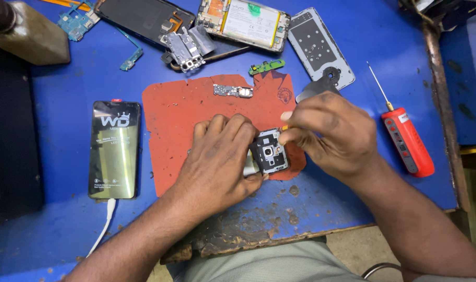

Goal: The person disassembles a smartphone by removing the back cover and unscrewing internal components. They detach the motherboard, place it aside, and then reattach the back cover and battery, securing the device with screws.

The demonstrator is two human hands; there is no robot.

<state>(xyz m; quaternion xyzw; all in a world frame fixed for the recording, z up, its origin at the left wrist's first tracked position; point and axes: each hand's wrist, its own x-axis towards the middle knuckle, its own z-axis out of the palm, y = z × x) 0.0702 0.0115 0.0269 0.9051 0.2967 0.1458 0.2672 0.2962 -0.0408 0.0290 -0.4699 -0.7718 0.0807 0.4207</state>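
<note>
Head view: we hold a small dark phone frame piece (269,151) with a round camera opening over the red mat (175,115). Our left hand (219,162) is curled around its left side, fingers folded over the top edge and gripping it. Our right hand (327,130) is pinched shut on a thin tool with a yellow-orange tip (284,127); that tip touches the upper right corner of the piece. Beyond the left knuckles, a small circuit board (233,91) lies on the mat. Further out, past both hands, an opened phone with its battery exposed (246,22) lies on the blue table (384,31). Right of the right hand, well apart, a red electric screwdriver (408,141) lies. Left of the left hand, a black phone with a lit screen (114,150) lies with a white cable (103,224) plugged in.
</note>
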